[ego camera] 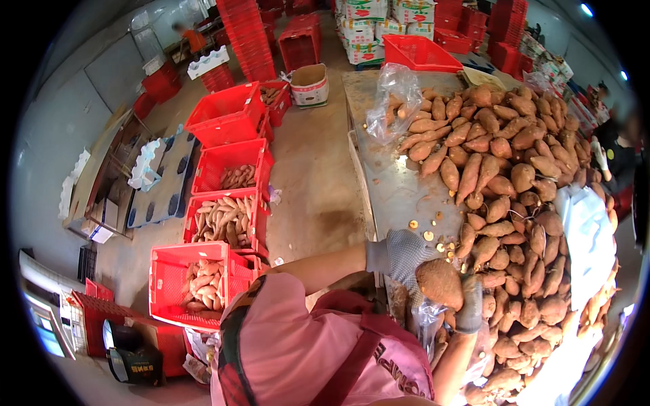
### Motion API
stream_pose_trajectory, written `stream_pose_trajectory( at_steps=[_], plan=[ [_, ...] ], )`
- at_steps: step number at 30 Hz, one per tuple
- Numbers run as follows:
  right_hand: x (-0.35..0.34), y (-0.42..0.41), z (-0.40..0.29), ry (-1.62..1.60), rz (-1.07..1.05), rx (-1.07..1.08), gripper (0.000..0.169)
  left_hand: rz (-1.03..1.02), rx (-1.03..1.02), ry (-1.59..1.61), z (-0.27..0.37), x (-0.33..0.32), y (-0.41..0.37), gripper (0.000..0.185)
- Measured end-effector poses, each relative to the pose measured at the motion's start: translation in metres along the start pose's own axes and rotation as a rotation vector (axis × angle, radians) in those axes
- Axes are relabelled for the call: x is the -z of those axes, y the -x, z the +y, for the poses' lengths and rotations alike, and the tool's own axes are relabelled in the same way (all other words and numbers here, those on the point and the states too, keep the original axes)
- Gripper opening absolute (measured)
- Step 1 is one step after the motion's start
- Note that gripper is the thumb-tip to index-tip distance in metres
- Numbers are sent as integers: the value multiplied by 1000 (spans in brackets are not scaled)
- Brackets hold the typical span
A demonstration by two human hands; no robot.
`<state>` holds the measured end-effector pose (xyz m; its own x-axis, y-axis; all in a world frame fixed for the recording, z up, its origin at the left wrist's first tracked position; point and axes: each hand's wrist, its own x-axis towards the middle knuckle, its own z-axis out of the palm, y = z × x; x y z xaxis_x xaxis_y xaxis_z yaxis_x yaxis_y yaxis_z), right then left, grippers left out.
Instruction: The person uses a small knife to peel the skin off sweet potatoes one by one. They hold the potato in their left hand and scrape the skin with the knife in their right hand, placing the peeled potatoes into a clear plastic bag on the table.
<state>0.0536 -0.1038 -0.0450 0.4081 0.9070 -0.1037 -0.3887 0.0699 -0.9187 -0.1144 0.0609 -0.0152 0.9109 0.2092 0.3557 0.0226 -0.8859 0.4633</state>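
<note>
A large, rough-skinned sweet potato (441, 284) is between my two gloved hands, low in the view over the near edge of the metal table (386, 177). My left hand (408, 261), in a grey dotted glove, grips its left side, with some fingers hidden behind it. Against its right side rests my right hand (469, 303), also gloved, its fingertips partly hidden. Small yellow cut pieces (428, 236) lie on the tabletop just beyond the hands. To the right spreads a big heap of sweet potatoes (500, 147). Clear plastic (427, 325) hangs below the held one.
Left of the table, red crates (189, 294) stand in a row, several holding sweet potatoes. A clear plastic bag (391, 104) and a red basket (419, 53) sit at the table's far end. An open carton (310, 86) is on the floor. A person (622, 152) is at the right.
</note>
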Motion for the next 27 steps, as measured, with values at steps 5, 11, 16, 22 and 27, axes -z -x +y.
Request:
stream_pose_trajectory(
  at_steps=[5,11,16,22,27],
  plan=[
    [-4,3,-3,18,-12,-80,31,-27,48,-153,4,7,2,54],
    [-5,5,-10,-198,142,-158,29,-16,51,-168,-11,14,4,35],
    [12,10,2,-194,81,-46,36,31,62,-116,-7,26,2,21],
    [-20,13,-9,-36,75,50,30,557,185,339,-13,4,-10,28],
    [-41,14,-20,113,109,100,22,638,191,66,-3,7,-14,24]
  ],
)
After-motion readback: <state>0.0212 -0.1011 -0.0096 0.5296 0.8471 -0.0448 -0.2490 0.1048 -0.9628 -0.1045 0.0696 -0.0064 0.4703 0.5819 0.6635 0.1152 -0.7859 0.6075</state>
